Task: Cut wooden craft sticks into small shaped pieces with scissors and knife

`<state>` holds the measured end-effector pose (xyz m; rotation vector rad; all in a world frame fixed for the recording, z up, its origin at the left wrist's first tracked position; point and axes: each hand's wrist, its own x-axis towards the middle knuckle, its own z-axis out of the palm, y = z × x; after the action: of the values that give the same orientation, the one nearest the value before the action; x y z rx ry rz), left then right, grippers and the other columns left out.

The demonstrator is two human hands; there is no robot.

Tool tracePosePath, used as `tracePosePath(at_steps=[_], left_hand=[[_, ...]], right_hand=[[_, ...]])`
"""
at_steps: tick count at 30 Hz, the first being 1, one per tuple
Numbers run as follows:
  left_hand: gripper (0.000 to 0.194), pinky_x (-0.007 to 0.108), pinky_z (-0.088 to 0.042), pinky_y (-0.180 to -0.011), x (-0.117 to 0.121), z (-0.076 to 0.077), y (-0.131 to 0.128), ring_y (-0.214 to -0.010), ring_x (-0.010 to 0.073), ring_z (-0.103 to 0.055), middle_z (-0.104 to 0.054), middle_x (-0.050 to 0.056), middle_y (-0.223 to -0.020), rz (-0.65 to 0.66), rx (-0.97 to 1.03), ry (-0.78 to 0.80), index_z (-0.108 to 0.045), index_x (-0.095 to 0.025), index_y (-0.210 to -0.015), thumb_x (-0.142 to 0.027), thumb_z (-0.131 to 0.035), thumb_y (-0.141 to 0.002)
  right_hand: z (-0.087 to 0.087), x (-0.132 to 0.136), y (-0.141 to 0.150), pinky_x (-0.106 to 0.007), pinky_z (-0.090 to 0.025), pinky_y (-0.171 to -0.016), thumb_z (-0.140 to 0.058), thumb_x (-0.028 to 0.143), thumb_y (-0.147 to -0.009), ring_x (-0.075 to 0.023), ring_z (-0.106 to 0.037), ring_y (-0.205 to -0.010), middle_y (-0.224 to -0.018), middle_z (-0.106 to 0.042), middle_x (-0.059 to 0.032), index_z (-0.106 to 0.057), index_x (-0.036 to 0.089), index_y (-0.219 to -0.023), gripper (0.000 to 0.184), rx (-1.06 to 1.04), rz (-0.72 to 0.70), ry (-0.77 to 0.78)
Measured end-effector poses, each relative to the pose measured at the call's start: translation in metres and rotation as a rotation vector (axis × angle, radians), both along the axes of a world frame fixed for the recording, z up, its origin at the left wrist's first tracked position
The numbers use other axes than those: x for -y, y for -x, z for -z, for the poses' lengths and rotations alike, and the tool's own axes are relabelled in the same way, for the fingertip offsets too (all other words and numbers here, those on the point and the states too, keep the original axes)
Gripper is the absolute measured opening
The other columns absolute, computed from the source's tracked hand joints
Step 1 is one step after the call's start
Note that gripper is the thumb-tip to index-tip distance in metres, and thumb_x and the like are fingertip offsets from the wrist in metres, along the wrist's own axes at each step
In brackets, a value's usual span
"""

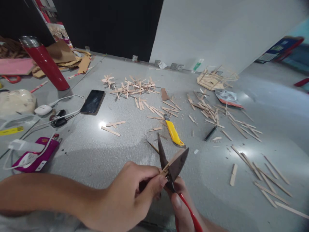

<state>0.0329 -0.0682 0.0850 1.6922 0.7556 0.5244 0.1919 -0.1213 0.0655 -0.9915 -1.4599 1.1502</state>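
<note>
One head-worn camera looks forward and down from above and behind the hands (125, 198), which sit close at bottom centre; beyond, it takes in the worktop (130, 148) up to the white panel (205, 32).

Here's left grip (127, 193), bare, smooth-backed, rounded at knuckles; left forearm (58, 193) bare too, slim, running to edge of view; over to right grip (182, 212), also bare, broad thumbnail (177, 202) with rounded tip; right forearm blurred, only partly showing; pale grey patch (45, 221) low at left, clothing or not, cannot tell.
</note>
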Motion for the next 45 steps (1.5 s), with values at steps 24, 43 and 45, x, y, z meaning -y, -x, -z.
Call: tracePosePath(at_steps=[24,43,45], left_hand=[[0.037,0.018,-0.027,-0.05,-0.002,-0.001,0.0,-0.055,0.0076,-0.031,-0.039,-0.006,-0.06,0.021,0.049,0.068,-0.051,-0.017,-0.072,-0.031,-0.049,-0.106],[0.046,0.025,-0.024,-0.052,-0.005,0.001,-0.003,-0.057,0.0104,-0.031,-0.032,-0.005,-0.061,-0.01,0.071,0.151,-0.039,-0.02,-0.068,-0.044,-0.038,-0.108],[0.047,0.025,-0.025,-0.053,-0.005,0.003,-0.002,-0.059,0.011,-0.034,-0.035,-0.005,-0.063,-0.02,0.05,0.136,-0.04,-0.02,-0.069,-0.047,-0.037,-0.108]], right_hand=[[0.005,0.004,-0.002,-0.039,-0.058,-0.071,-0.037,0.058,-0.105,-0.0263,-0.068,-0.08,-0.082,-0.07,-0.0073,-0.074,0.027,-0.103,0.049,-0.026,-0.023,0.068],[0.021,0.01,-0.021,-0.046,-0.057,-0.094,-0.039,0.058,-0.105,-0.0324,-0.066,-0.115,-0.119,-0.071,-0.0135,-0.064,0.025,-0.129,0.048,0.009,-0.101,0.1],[0.024,0.012,-0.02,-0.046,-0.057,-0.095,-0.04,0.059,-0.105,-0.0324,-0.067,-0.114,-0.119,-0.071,-0.0134,-0.066,0.025,-0.127,0.048,-0.002,-0.071,0.106]])
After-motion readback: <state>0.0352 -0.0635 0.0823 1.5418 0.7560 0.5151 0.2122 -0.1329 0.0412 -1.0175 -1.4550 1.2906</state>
